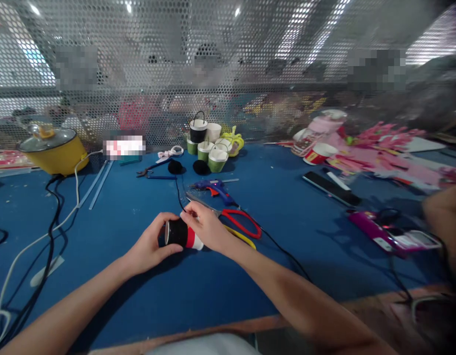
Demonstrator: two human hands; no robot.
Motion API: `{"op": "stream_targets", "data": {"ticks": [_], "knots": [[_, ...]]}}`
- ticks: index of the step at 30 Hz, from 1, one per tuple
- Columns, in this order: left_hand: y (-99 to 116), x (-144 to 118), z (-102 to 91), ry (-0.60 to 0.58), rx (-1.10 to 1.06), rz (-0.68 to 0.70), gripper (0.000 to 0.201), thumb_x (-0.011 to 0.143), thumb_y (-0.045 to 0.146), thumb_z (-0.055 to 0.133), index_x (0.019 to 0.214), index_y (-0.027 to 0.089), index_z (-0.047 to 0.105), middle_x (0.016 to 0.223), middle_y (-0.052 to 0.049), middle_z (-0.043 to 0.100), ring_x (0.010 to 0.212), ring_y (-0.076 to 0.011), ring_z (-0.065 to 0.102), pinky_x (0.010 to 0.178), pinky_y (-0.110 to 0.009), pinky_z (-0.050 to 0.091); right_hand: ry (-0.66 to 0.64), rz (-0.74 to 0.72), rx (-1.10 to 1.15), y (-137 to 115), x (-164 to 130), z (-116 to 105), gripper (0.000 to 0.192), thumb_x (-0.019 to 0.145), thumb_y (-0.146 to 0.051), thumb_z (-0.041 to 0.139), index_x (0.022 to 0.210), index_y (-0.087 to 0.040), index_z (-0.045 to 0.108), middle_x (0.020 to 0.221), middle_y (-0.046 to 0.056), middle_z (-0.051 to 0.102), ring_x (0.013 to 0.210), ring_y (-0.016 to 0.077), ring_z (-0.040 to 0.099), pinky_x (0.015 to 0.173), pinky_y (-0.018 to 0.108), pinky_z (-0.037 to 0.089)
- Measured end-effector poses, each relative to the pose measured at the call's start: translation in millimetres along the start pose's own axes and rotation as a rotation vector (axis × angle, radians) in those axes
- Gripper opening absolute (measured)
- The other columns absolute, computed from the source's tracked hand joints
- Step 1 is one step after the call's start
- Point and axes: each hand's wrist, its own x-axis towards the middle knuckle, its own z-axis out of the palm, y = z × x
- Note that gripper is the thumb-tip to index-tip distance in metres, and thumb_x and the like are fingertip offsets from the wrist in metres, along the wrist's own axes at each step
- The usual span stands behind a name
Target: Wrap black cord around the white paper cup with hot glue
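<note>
Paper cup (183,235) sideways between left hand (151,246), right hand (207,228), both clasping

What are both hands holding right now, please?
Left hand: closed around the black-wrapped paper cup.
Right hand: closed on the same cup's upper side.

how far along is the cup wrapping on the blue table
Done: several small wrapped paper cups stand together at the back, one with a black handle. In hand: the left hand and right hand hold a paper cup on its side, mostly black, its red and white end bare. Left: that bare end.
</note>
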Motion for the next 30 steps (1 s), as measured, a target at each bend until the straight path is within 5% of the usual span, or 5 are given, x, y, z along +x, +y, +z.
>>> {"op": "stream_targets", "data": {"ticks": [11,24,30], "knots": [[27,19,-3.1,-0.077,0.016,-0.313,0.041,0.071,0.029,0.06,0.105,0.018,0.041,0.09,-0.002,0.054,0.074,-0.0158,0.053,0.065,-0.029,0.044,0.078,0.039,-0.048,-2,0,4,0.018,0.084,-0.026,0.042,0.067,-0.02,0.039,0.066,-0.002,0.043,0.065,0.0133,0.043,0.062,0.027,0.036],[27,25,2.5,-0.044,-0.074,-0.305,0.034,0.071,0.022,0.055,0.102,0.017,0.042,0.082,0.0,0.05,0.071,-0.014,0.048,0.063,-0.027,0.042,0.038,0.114,-0.008,-5,2,-7,0.016,0.084,-0.029,0.044,0.072,-0.019,0.046,0.073,0.001,0.049,0.071,0.013,0.047,0.066,0.027,0.039],[23,24,4.9,-0.089,-0.24,-0.28,0.039,0.069,0.019,0.058,0.103,0.018,0.039,0.084,0.0,0.049,0.072,-0.0135,0.048,0.064,-0.026,0.043,-0.043,0.157,0.123,-15,26,-25,0.012,0.077,-0.028,0.053,0.072,-0.017,0.051,0.07,-0.001,0.053,0.064,0.011,0.049,0.062,0.025,0.04]]}}
